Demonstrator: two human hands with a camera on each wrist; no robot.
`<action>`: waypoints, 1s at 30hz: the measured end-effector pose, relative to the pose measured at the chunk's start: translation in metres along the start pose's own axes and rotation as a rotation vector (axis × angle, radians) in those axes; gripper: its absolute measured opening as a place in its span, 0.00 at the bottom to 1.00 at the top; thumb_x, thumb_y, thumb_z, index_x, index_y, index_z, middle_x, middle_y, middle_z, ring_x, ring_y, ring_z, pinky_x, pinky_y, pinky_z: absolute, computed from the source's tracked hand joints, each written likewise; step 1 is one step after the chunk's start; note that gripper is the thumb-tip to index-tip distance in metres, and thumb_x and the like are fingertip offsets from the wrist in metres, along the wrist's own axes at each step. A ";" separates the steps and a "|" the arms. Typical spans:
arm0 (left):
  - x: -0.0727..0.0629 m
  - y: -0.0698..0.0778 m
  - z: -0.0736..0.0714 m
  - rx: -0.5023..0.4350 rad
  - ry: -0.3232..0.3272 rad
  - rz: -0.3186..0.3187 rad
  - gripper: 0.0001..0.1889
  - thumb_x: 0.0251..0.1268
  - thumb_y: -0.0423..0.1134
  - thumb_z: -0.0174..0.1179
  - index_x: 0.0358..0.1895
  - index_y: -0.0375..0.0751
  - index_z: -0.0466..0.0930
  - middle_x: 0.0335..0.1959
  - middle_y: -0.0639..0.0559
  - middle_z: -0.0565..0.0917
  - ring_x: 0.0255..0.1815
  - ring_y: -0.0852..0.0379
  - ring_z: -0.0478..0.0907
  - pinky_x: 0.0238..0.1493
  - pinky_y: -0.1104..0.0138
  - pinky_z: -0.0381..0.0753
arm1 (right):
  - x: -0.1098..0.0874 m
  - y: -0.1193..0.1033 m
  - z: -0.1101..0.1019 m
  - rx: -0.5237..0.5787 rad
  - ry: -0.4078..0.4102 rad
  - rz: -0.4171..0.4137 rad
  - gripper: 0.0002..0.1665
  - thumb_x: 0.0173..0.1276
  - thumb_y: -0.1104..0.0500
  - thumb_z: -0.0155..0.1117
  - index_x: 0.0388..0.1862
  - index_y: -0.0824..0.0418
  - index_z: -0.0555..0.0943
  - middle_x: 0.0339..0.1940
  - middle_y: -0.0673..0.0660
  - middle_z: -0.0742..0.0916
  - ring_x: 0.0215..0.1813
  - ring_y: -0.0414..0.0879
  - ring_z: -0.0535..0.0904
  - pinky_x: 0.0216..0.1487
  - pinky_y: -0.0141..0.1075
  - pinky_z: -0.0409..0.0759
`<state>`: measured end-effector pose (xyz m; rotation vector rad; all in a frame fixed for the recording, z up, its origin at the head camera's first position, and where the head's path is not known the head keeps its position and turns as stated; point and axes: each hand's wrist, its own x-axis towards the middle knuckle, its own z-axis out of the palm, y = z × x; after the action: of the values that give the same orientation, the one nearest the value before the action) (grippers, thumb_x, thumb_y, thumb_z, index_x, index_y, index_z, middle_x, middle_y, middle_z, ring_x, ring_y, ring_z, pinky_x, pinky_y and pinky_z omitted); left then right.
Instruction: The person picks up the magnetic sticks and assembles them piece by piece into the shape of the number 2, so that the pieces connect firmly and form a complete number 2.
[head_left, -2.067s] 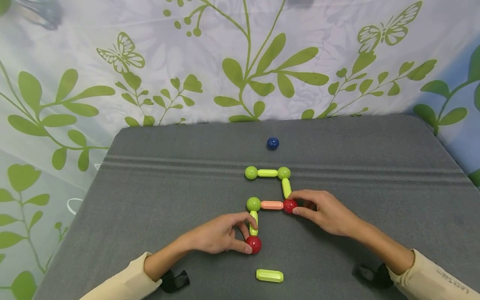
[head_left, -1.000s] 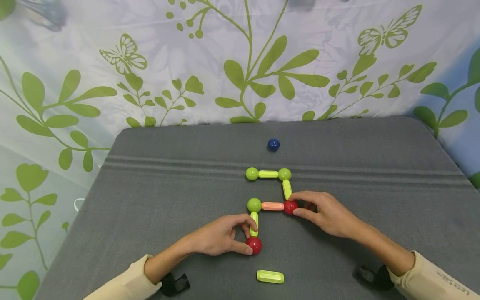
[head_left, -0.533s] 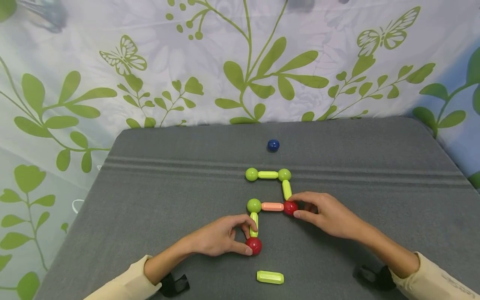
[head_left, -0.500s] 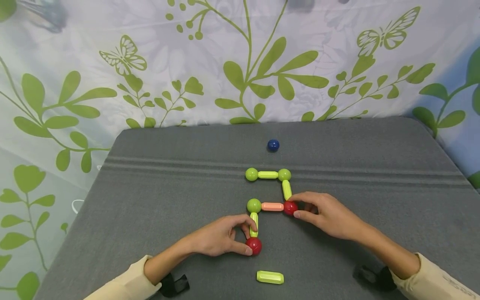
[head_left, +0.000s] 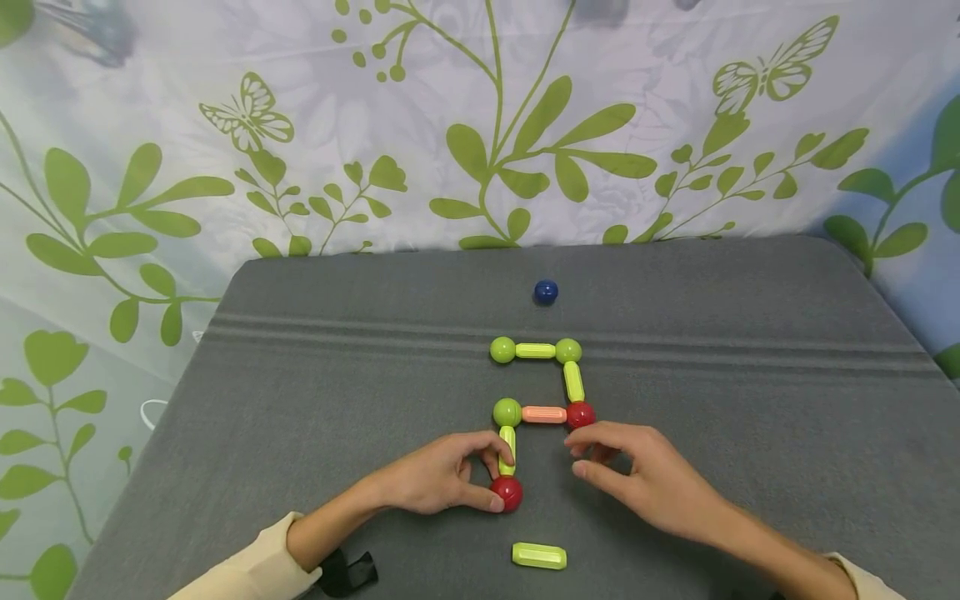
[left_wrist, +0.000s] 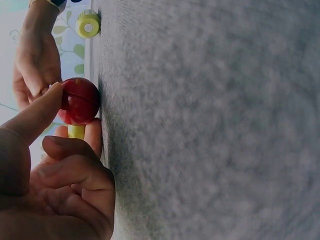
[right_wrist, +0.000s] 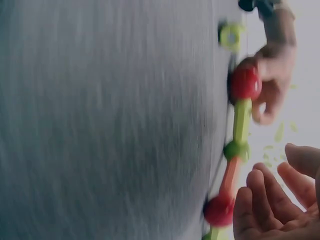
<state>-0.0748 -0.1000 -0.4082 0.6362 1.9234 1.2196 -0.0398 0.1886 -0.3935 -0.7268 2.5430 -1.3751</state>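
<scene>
A zigzag chain of toy rods and balls lies on the grey table. My left hand [head_left: 438,477] holds its near end, the thumb on a red ball [head_left: 507,493] and fingers round the yellow-green rod [head_left: 507,446] joined to it. From there a green ball [head_left: 507,412] and an orange rod [head_left: 544,414] lead to another red ball [head_left: 581,415]. Just below that ball hovers my right hand [head_left: 652,477], its fingers loosely bent and nothing between them. Beyond, a yellow-green rod [head_left: 573,382], a green ball [head_left: 568,351], a rod [head_left: 536,351] and a last green ball [head_left: 502,350] follow.
A loose yellow-green rod [head_left: 539,556] lies near the table's front. Behind the chain sits a dark blue ball [head_left: 546,292]. The grey table [head_left: 337,375] ends at a leaf-patterned cloth [head_left: 322,125] at the back.
My right hand has let go of the upper red ball and drawn back towards me. The left hand and the chain stay in place.
</scene>
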 end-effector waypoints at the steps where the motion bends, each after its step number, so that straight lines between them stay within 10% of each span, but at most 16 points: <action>1: 0.000 0.000 0.000 -0.004 -0.001 0.001 0.18 0.61 0.37 0.70 0.52 0.48 0.77 0.40 0.56 0.79 0.16 0.63 0.64 0.21 0.72 0.64 | -0.002 -0.001 0.003 0.033 -0.029 0.001 0.12 0.68 0.57 0.69 0.50 0.55 0.84 0.39 0.46 0.86 0.37 0.37 0.79 0.35 0.34 0.78; 14: 0.000 -0.001 0.001 -0.039 -0.006 0.019 0.18 0.62 0.35 0.70 0.53 0.46 0.76 0.39 0.54 0.79 0.16 0.64 0.64 0.20 0.73 0.65 | -0.014 -0.004 0.031 0.095 -0.285 -0.072 0.14 0.66 0.51 0.71 0.48 0.51 0.84 0.39 0.39 0.84 0.40 0.34 0.78 0.38 0.32 0.78; 30: 0.001 -0.002 0.001 -0.073 -0.010 0.021 0.18 0.62 0.34 0.70 0.53 0.43 0.77 0.39 0.54 0.80 0.15 0.64 0.63 0.18 0.73 0.64 | -0.014 -0.002 0.039 0.070 -0.336 -0.078 0.16 0.60 0.60 0.75 0.44 0.44 0.84 0.34 0.35 0.81 0.33 0.30 0.72 0.29 0.26 0.72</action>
<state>-0.0748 -0.0999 -0.4103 0.6244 1.8595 1.2910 -0.0130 0.1649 -0.4151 -0.9625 2.2178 -1.2352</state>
